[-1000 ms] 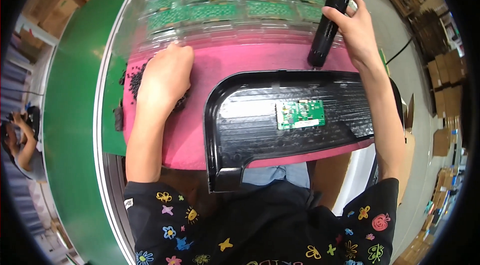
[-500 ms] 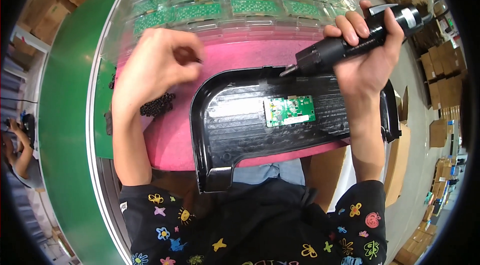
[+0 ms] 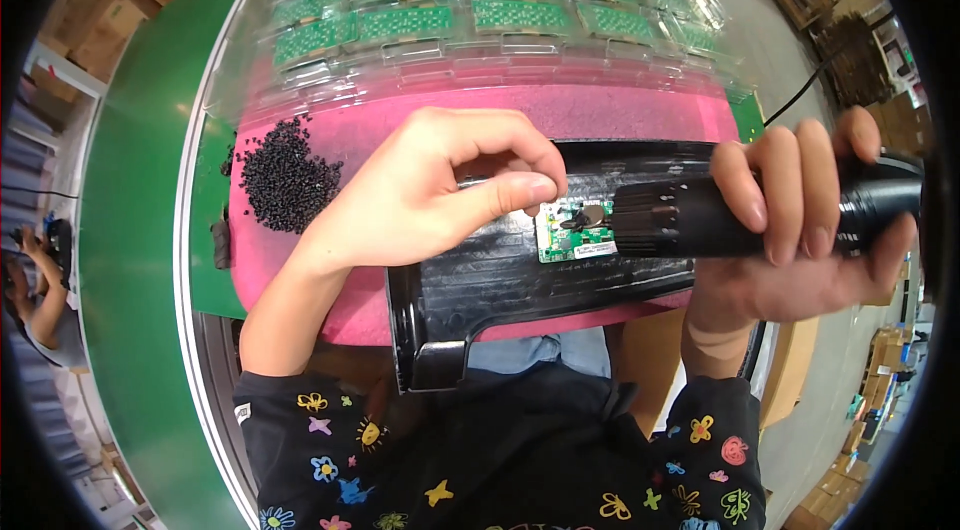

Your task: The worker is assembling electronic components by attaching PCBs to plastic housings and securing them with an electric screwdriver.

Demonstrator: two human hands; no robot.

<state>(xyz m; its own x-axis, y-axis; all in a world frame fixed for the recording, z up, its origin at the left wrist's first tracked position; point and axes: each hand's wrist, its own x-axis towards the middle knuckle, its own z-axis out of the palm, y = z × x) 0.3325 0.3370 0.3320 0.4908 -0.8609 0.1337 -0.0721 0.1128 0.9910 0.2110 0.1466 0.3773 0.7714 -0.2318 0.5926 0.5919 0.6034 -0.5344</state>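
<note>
My right hand [image 3: 790,220] is wrapped round a black electric screwdriver [image 3: 660,218], which lies almost level with its tip end over a green circuit board [image 3: 575,248]. The board rests inside a curved black plastic housing [image 3: 470,285]. Above the board's left upper corner, my left hand [image 3: 430,195] has its thumb and index finger pinched together; whatever they hold is too small or hidden to make out. Left of that hand lies a heap of small black screws [image 3: 285,175] on the pink mat [image 3: 350,315]. My left forearm and hand cover part of the housing.
Clear plastic trays [image 3: 500,50] holding several green circuit boards stand at the far side of the mat. A green surface [image 3: 140,230] runs along the left. Cardboard boxes [image 3: 860,470] stand on the right, and another person's arm [image 3: 40,270] shows at far left.
My left hand has moved right, from beside the housing to the board. The screwdriver has swung down and levelled, its tip end now over the board. The screw heap has come into fuller view.
</note>
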